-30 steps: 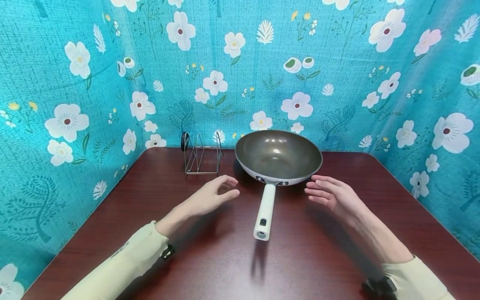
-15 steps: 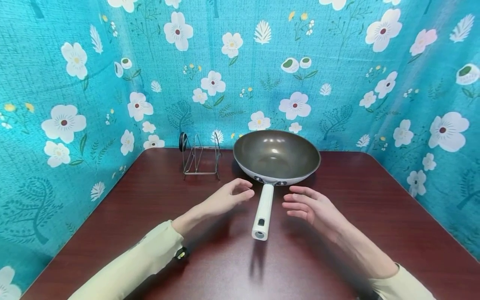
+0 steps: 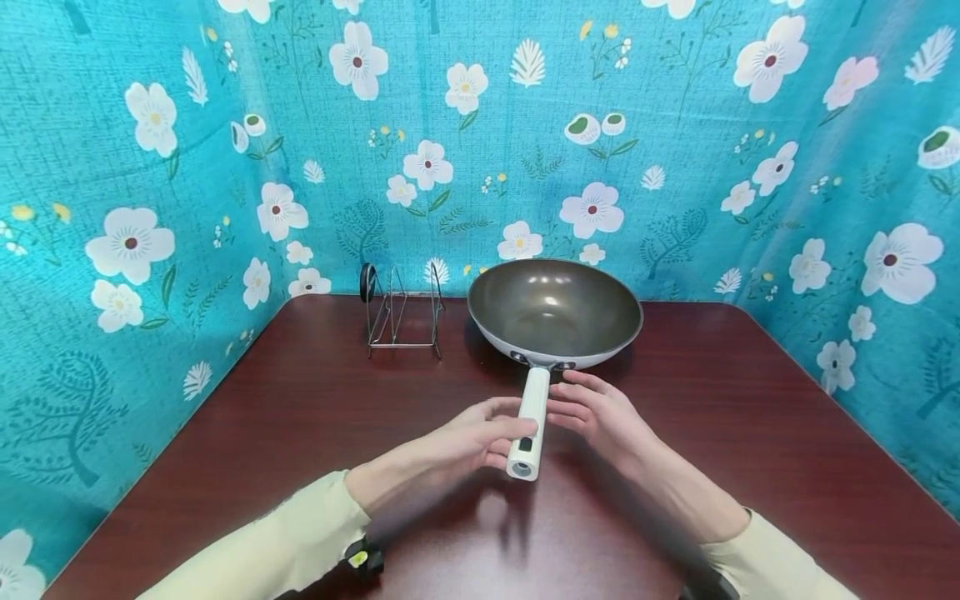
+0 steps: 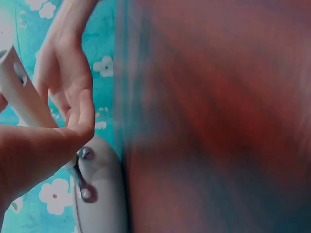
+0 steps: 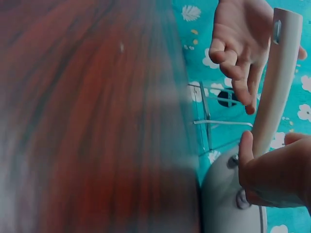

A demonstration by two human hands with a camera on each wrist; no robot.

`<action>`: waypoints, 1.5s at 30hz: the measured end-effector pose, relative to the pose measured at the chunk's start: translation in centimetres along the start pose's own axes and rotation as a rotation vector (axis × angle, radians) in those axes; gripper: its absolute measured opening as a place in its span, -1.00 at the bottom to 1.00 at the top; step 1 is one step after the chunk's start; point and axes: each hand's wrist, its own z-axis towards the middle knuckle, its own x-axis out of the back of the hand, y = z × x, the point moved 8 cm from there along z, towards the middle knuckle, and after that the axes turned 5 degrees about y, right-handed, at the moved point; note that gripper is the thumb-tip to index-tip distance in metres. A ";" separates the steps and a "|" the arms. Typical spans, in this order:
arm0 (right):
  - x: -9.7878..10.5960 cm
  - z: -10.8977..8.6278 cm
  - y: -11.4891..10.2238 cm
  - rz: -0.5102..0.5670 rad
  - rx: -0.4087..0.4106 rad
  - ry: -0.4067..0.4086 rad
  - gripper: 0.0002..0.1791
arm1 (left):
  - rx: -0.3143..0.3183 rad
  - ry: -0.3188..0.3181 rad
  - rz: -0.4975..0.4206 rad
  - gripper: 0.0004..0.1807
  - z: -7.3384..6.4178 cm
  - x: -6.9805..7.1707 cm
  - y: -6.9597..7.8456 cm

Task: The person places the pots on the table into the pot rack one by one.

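A deep frying pan (image 3: 555,312) with a dark inside sits on the table, its white handle (image 3: 537,387) pointing toward me. My left hand (image 3: 465,437) is at the handle's near end, thumb over the top and fingers loosely spread below. In the right wrist view that left hand (image 5: 245,43) shows its palm, with the fingers not closed round the handle. To the right of the handle, close to the pan, is my right hand (image 3: 603,421), fingers loosely extended. Whether its fingertips touch the handle I cannot tell.
A wire rack (image 3: 405,321) with a black round piece on its left stands behind and left of the hands. The dark red table (image 3: 300,417) meets a blue flowered curtain (image 3: 465,183) at the back and sides.
Both hands have moved in from the pan's two sides toward the handle. The left thumb now lies over the handle's near end. The pan and the rack have stayed in place.
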 end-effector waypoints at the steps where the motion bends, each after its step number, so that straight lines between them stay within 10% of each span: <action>1: -0.2 0.1 0.1 0.001 -0.001 0.011 -0.32 | 0.017 -0.013 -0.045 -0.25 -0.1 -0.3 -0.2; 15: -1.6 1.3 1.5 -0.001 0.022 0.136 -0.21 | 0.051 -0.027 -0.219 -0.45 -0.5 -3.2 -1.8; 33: -3.3 1.1 1.5 -0.141 0.072 0.065 -0.14 | 0.016 0.181 -0.134 -0.39 -0.2 -3.0 -2.6; 45: -3.9 1.5 -0.1 -0.264 0.154 0.095 -0.24 | -0.038 0.169 -0.070 -0.45 -0.4 -2.4 -1.2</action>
